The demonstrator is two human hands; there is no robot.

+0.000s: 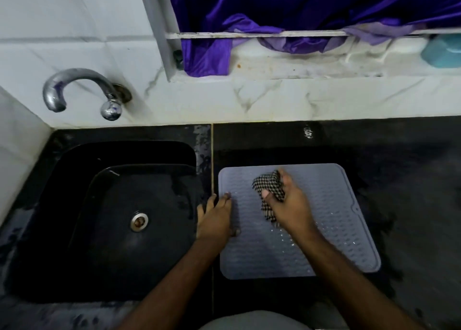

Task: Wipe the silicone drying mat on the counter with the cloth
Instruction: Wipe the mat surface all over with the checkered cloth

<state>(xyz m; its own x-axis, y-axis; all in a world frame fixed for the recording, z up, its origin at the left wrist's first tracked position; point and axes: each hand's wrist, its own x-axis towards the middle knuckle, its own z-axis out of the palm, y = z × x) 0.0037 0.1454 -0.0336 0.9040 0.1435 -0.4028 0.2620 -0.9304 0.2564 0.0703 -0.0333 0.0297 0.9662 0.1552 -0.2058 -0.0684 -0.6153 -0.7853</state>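
A grey ridged silicone drying mat [331, 219] lies flat on the black counter [411, 204], just right of the sink. My right hand [290, 204] grips a bunched black-and-white checked cloth [269, 186] and holds it down on the mat's upper middle. Part of the cloth hangs below my thumb. My left hand [214, 217] rests flat with straight fingers on the mat's left edge. Small water drops glint on the mat near my right wrist.
A black sink [104, 229] with a metal drain [139, 221] sits left of the mat. A chrome tap [74, 90] juts from the white tiled wall. Purple fabric [299, 5] hangs over the window ledge; a teal object [444, 52] stands at its right end.
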